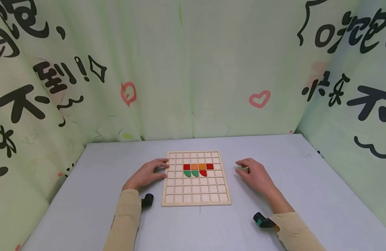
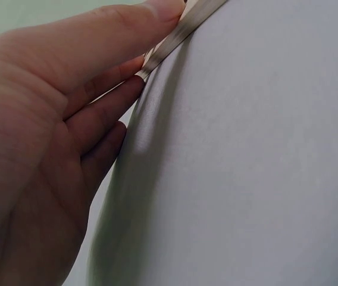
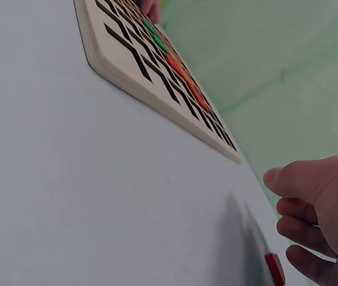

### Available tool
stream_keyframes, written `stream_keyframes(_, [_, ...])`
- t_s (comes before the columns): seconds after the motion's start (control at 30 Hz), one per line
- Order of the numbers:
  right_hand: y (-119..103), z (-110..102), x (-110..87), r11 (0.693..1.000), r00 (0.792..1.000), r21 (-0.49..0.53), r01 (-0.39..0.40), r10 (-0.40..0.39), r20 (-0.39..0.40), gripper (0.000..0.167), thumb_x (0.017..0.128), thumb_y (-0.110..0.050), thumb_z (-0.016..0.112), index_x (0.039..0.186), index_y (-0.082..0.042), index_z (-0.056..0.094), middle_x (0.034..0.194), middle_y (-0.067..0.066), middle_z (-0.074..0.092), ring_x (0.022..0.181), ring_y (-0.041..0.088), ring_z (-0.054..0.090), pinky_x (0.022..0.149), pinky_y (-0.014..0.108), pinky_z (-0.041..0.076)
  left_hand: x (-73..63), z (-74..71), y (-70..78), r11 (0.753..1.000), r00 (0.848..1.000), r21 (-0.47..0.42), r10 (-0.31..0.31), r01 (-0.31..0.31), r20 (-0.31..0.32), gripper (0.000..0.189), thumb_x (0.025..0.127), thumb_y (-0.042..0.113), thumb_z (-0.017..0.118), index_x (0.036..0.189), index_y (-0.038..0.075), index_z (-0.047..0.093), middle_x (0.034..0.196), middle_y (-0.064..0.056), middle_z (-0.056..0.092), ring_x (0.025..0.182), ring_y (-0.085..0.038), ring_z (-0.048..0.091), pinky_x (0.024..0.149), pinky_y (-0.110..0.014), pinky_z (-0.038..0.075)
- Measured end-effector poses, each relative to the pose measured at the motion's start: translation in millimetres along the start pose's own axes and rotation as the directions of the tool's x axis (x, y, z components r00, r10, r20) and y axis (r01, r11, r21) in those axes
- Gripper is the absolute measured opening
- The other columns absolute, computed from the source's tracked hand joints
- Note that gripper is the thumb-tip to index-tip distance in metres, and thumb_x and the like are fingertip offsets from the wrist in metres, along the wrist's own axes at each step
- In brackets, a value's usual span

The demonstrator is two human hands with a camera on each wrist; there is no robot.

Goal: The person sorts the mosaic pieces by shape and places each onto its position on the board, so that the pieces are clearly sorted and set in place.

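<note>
A wooden grid board lies flat on the table. One row holds two red squares and two orange squares, such as the red square at its right end. Just below sit two green quarter-round tiles and a red quarter-round tile. My left hand touches the board's left edge with thumb and fingertips, fingers relaxed. Right of the board, my right hand hovers over the table, its fingers loosely bent. A small red piece shows just beside its lower fingertips in the right wrist view.
A white table spreads around the board. Behind it and on both sides hangs a pale green curtain with black lettering and pink hearts. A black wrist camera is on the left arm, another camera on the right.
</note>
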State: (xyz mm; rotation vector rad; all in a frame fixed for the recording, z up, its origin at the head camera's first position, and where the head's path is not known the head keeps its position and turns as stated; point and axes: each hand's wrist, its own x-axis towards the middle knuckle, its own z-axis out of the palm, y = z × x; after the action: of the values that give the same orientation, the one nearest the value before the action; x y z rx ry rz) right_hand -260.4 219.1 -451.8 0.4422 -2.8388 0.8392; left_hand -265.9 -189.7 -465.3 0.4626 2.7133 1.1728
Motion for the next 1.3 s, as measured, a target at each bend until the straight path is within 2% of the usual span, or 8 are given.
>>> stream_keyframes(0.2, [25, -18, -8.6, 0.998, 0.999, -0.039, -0.05, 0.051, 0.019, 0.036, 0.089, -0.014, 0.071, 0.12, 0.003, 0.065, 0.117, 0.022, 0.062, 0.105, 0.036, 0.059, 0.09, 0.053, 0.051, 0.2, -1.5, 0.5, 1.0, 1.0, -0.01, 0.003, -0.003, -0.001, 0.038, 0.087, 0.02, 0.075, 0.123, 0.01, 0.066, 0.148, -0.002, 0.046, 0.141, -0.029, 0.034, 0.114, -0.047, 0.031])
stream_keyframes(0.43, [40, -23, -14.3, 0.998, 0.998, -0.041, -0.039, 0.041, 0.043, 0.037, 0.087, -0.012, 0.073, 0.119, 0.003, 0.065, 0.115, 0.022, 0.063, 0.107, 0.038, 0.058, 0.09, 0.054, 0.051, 0.3, -2.4, -0.5, 1.0, 1.0, -0.007, 0.007, -0.007, -0.001, 0.038, 0.088, 0.02, 0.075, 0.124, 0.011, 0.066, 0.149, -0.001, 0.046, 0.142, -0.029, 0.034, 0.114, -0.048, 0.031])
stream_keyframes(0.77, [36, -14, -12.8, 0.999, 1.0, -0.046, -0.014, 0.015, 0.018, 0.029, 0.086, -0.005, 0.073, 0.114, 0.003, 0.068, 0.102, 0.016, 0.064, 0.088, 0.026, 0.058, 0.079, 0.044, 0.054, 0.5, -2.5, -2.1, 1.0, 1.0, -0.006, 0.016, -0.016, 0.007, 0.038, 0.088, 0.021, 0.074, 0.124, 0.01, 0.066, 0.148, -0.003, 0.046, 0.142, -0.03, 0.033, 0.115, -0.049, 0.029])
stream_keyframes(0.97, [34, -12, -13.9, 0.999, 1.0, -0.045, -0.021, 0.021, 0.013, 0.028, 0.087, -0.007, 0.073, 0.113, 0.003, 0.069, 0.101, 0.014, 0.065, 0.087, 0.024, 0.058, 0.078, 0.043, 0.054, -0.2, -1.3, -1.7, 1.0, 1.0, -0.007, 0.011, -0.011, 0.01, 0.038, 0.088, 0.021, 0.075, 0.124, 0.01, 0.066, 0.148, -0.002, 0.046, 0.142, -0.029, 0.034, 0.115, -0.048, 0.03])
stream_keyframes(1.07, [33, -13, -14.0, 0.998, 0.999, -0.048, -0.036, 0.037, 0.033, 0.03, 0.087, -0.007, 0.073, 0.116, 0.002, 0.068, 0.103, 0.015, 0.064, 0.088, 0.025, 0.056, 0.078, 0.042, 0.054, -0.3, -1.0, -1.4, 1.0, 1.0, -0.004, 0.008, -0.008, 0.008, 0.038, 0.087, 0.021, 0.075, 0.123, 0.011, 0.066, 0.148, -0.002, 0.047, 0.141, -0.029, 0.034, 0.115, -0.048, 0.03])
stream_keyframes(1.3, [28, -19, -14.1, 0.996, 0.986, -0.049, -0.068, 0.074, 0.146, 0.039, 0.087, -0.01, 0.072, 0.123, 0.002, 0.064, 0.1, 0.012, 0.059, 0.088, 0.024, 0.052, 0.077, 0.04, 0.052, -0.2, -0.7, -0.8, 1.0, 1.0, 0.003, 0.001, -0.001, 0.009, 0.038, 0.088, 0.021, 0.075, 0.123, 0.01, 0.066, 0.148, -0.002, 0.047, 0.141, -0.029, 0.034, 0.115, -0.048, 0.031])
